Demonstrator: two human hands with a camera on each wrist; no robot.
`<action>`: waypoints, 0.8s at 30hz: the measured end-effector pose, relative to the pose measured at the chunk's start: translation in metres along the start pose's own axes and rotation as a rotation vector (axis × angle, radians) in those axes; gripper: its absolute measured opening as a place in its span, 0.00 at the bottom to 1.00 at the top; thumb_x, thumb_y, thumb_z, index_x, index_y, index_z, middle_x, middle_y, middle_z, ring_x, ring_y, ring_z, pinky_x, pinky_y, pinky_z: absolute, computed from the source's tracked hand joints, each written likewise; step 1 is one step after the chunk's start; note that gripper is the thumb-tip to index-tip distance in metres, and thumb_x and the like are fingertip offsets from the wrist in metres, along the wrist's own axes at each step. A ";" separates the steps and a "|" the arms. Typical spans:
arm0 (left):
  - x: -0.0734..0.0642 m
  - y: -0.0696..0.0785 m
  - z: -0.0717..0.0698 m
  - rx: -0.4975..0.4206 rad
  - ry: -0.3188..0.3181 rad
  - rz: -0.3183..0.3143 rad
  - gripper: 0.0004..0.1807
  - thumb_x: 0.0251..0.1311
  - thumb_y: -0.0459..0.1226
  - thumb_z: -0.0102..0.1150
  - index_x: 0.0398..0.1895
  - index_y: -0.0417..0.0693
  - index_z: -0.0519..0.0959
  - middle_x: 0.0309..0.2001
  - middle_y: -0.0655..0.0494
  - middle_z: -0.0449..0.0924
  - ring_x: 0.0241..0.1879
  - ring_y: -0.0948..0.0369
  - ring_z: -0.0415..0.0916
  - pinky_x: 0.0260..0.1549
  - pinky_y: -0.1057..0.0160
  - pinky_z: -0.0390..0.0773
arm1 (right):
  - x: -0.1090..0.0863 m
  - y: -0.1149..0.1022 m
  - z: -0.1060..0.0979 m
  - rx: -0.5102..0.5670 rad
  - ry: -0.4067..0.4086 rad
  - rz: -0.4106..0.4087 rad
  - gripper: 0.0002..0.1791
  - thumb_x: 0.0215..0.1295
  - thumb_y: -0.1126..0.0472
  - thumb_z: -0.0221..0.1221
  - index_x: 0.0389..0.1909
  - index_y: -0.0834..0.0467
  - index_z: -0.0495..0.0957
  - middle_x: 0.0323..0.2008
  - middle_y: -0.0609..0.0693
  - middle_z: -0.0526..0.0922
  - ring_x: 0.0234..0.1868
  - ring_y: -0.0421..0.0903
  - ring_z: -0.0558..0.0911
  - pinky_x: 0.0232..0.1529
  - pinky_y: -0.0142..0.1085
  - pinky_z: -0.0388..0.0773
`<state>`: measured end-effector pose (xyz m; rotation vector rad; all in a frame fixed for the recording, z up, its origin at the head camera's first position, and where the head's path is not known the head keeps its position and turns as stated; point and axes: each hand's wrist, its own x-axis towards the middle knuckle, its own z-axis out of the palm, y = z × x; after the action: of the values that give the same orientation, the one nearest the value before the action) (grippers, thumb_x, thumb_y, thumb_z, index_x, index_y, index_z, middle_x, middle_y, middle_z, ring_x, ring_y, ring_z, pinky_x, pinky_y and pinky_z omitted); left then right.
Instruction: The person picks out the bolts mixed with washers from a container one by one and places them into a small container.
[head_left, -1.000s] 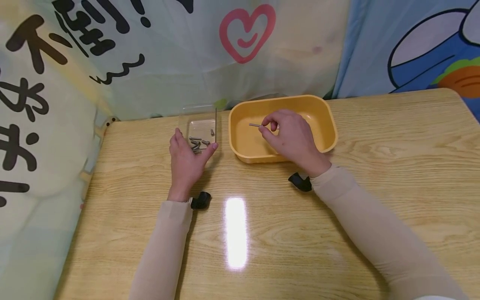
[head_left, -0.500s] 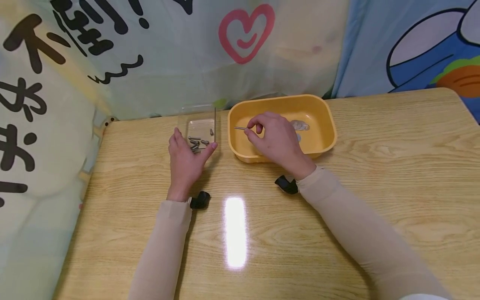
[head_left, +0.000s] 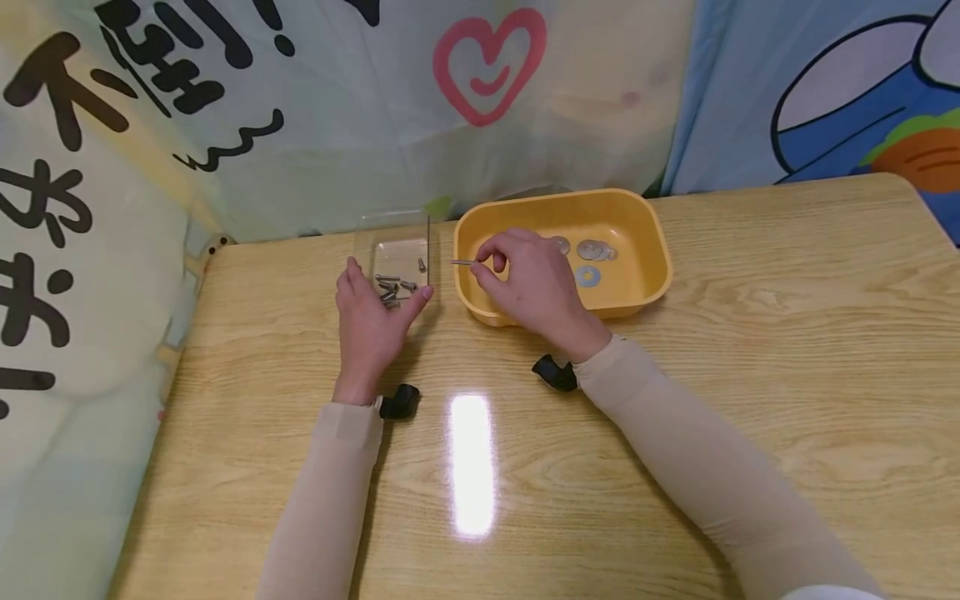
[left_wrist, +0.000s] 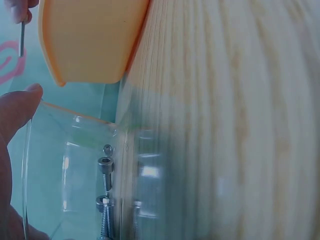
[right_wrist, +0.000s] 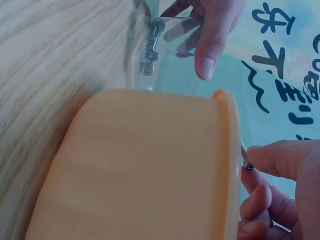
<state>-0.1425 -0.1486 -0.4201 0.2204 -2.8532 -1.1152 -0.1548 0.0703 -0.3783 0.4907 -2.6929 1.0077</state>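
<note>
Between thumb and fingertips, my right hand pinches a thin metal screw above the left rim of a yellow plastic tub. Its socket head shows at the fingertips in the right wrist view. My left hand holds a clear plastic box by its near end, thumb on the right wall and fingers on the left. Several socket-head screws lie inside that box. Flat round washers and a ring-shaped washer lie in the tub, partly hidden by my right hand.
Box and tub stand side by side, a narrow gap between them, at the back of the wooden table. A printed cloth hangs right behind them and along the left side.
My right hand has moved left with the screw, from over the tub's middle to its left rim, uncovering the washers. My left hand stays on the box.
</note>
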 end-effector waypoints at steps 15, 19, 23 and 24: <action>0.001 0.003 0.002 -0.009 -0.006 0.022 0.67 0.56 0.65 0.64 0.79 0.31 0.39 0.76 0.33 0.46 0.73 0.41 0.51 0.69 0.46 0.60 | 0.005 -0.012 0.013 0.020 -0.012 0.008 0.10 0.67 0.55 0.64 0.36 0.58 0.85 0.27 0.49 0.74 0.29 0.47 0.70 0.30 0.38 0.64; 0.000 0.002 0.001 0.000 0.000 0.014 0.67 0.56 0.65 0.65 0.79 0.31 0.40 0.75 0.33 0.46 0.73 0.41 0.52 0.68 0.46 0.61 | 0.007 -0.015 0.019 0.025 -0.027 0.014 0.10 0.68 0.54 0.63 0.37 0.57 0.85 0.28 0.49 0.74 0.30 0.46 0.71 0.30 0.37 0.65; 0.000 0.000 0.001 0.004 0.004 0.009 0.67 0.55 0.65 0.65 0.79 0.30 0.40 0.75 0.33 0.46 0.73 0.41 0.52 0.68 0.46 0.62 | 0.010 -0.018 0.025 0.021 -0.036 0.021 0.09 0.68 0.54 0.63 0.36 0.56 0.84 0.28 0.48 0.73 0.31 0.46 0.71 0.31 0.37 0.65; 0.000 -0.001 0.001 0.003 0.003 0.010 0.67 0.55 0.65 0.65 0.78 0.30 0.40 0.75 0.33 0.46 0.73 0.40 0.52 0.68 0.45 0.62 | 0.011 -0.018 0.026 0.021 -0.037 0.022 0.09 0.68 0.54 0.63 0.36 0.56 0.85 0.28 0.48 0.73 0.31 0.46 0.71 0.31 0.37 0.65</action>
<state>-0.1422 -0.1487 -0.4210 0.2080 -2.8503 -1.1076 -0.1598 0.0374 -0.3833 0.4894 -2.7289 1.0433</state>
